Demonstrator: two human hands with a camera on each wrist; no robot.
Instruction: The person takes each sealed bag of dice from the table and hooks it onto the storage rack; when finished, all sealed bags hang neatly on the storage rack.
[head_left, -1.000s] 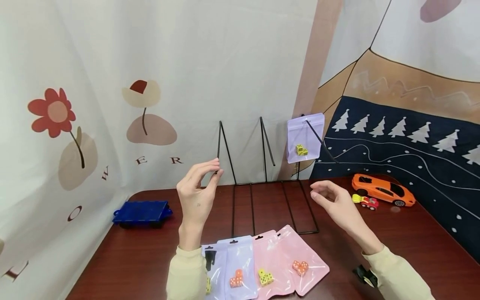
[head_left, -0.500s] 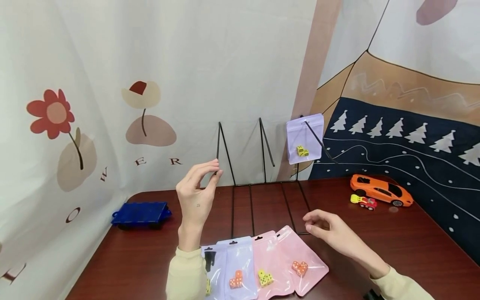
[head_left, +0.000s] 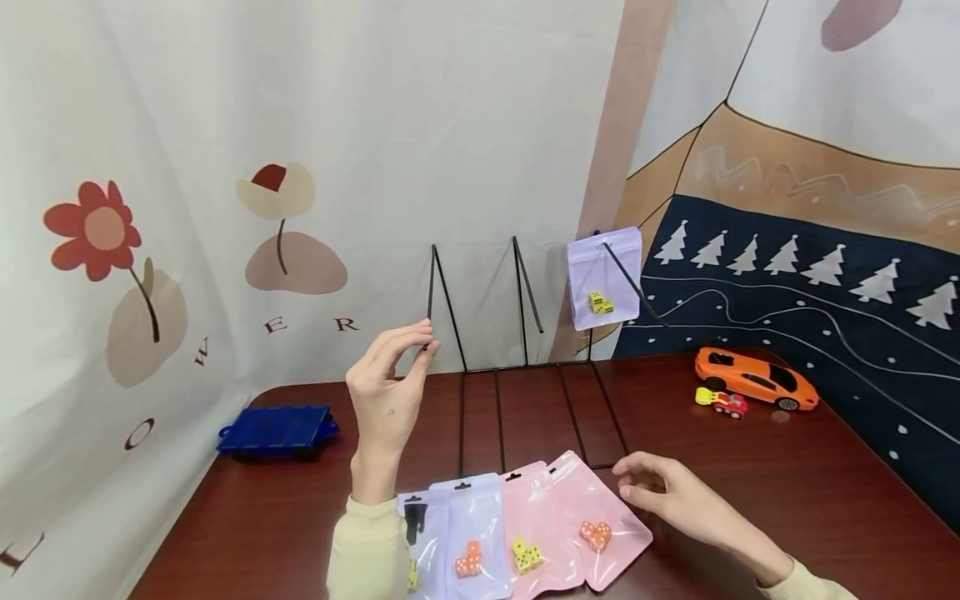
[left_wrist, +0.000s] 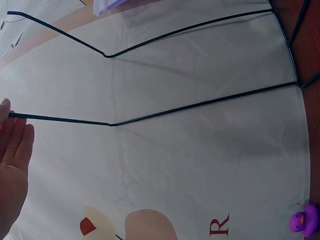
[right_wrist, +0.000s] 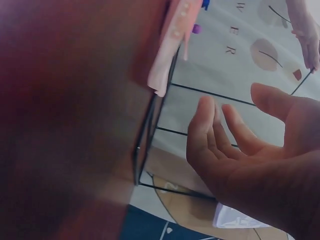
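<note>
My left hand (head_left: 386, 404) pinches the front tip of the left hook of a black wire rack (head_left: 450, 308); in the left wrist view, fingertips and thumb meet around that wire end. My right hand (head_left: 675, 492) holds nothing. Its loosely curved fingers are just right of a pink zip bag (head_left: 626, 533) with orange dice, close over the table. Beside that bag lie another pink bag (head_left: 528, 508) with yellow dice and a lilac bag (head_left: 480, 512) with orange dice. My left sleeve partly covers a further lilac bag (head_left: 431, 542). On the rack's right hook hangs a lilac bag (head_left: 615, 271) with yellow dice.
An orange toy car (head_left: 753, 379) and a small red-and-yellow toy truck (head_left: 722, 402) stand at the back right. A blue flatbed toy (head_left: 277, 429) is at the left. The left wrist view catches a purple toy duck (left_wrist: 304, 221). Printed curtain (head_left: 390, 125) hangs behind the table.
My right hand has come down from beside the rack's right side to the pink bag's right edge. The left hand keeps its pinch on the hook tip.
</note>
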